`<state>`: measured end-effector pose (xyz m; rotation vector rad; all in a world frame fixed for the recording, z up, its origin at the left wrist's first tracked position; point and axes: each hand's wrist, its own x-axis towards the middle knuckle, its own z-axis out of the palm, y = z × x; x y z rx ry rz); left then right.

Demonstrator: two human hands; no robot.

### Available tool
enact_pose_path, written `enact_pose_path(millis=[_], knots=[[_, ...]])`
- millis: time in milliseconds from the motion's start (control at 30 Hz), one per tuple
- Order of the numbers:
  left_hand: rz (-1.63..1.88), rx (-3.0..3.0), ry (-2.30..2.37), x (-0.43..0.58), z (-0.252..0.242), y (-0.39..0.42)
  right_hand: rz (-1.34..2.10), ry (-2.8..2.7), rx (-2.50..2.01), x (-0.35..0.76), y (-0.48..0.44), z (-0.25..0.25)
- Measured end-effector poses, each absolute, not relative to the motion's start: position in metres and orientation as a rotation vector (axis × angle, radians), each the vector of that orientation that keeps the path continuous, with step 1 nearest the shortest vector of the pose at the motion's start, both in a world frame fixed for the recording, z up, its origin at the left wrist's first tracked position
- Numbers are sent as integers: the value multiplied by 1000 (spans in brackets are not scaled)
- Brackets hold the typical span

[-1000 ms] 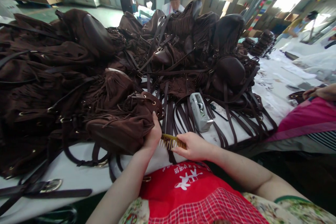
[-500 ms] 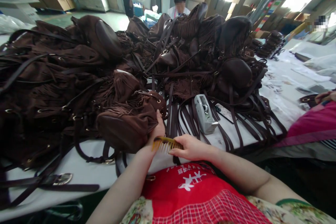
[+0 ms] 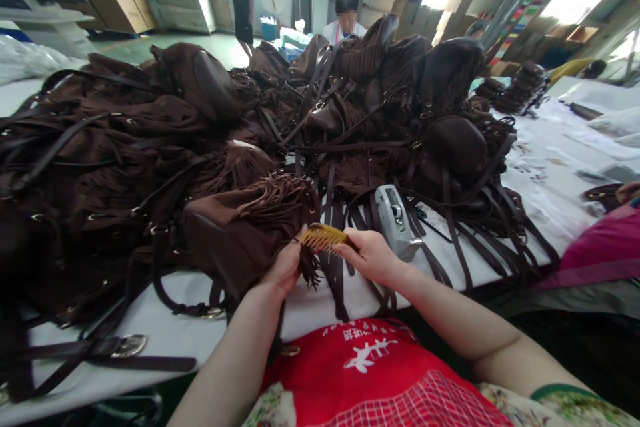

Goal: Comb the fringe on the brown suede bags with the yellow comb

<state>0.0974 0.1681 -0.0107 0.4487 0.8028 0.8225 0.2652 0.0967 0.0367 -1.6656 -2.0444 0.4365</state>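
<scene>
My right hand is closed round one end of an amber-coloured comb, its teeth facing down. The comb's far end reaches my left hand and lies over dark fringe strands that hang there. My left hand grips the lower right edge of a dark brown fringed bag, which rests tilted on the table with its smooth base toward me. Some of the left fingers are hidden by the bag and the comb.
Many brown fringed bags with straps are heaped across the white table. A grey tape dispenser stands right of my hands, beside a phone-like flat item. A co-worker's pink sleeve is at the right; other people are behind.
The comb has moved up and over beside my left hand. The bag has turned, so its fringe now falls toward the right, and a bunch of strands hangs under the comb.
</scene>
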Motion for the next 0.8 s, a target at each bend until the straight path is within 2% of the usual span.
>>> enact_pose_path(millis=[167, 333, 433, 567, 667, 800], knots=[[769, 259, 567, 91, 7, 159, 170, -2267, -1450, 249, 118, 26], [644, 135, 352, 76, 15, 157, 1, -2432, -1616, 245, 122, 18], [621, 116, 334, 74, 21, 160, 81, -2612, -1627, 241, 109, 13], [713, 146, 275, 76, 35, 172, 392, -2830, -1410, 230, 80, 6], [766, 234, 314, 76, 38, 179, 550, -2661, -1394, 231, 70, 10], [729, 284, 502, 75, 32, 173, 431, -2183, -1563, 250, 88, 28]])
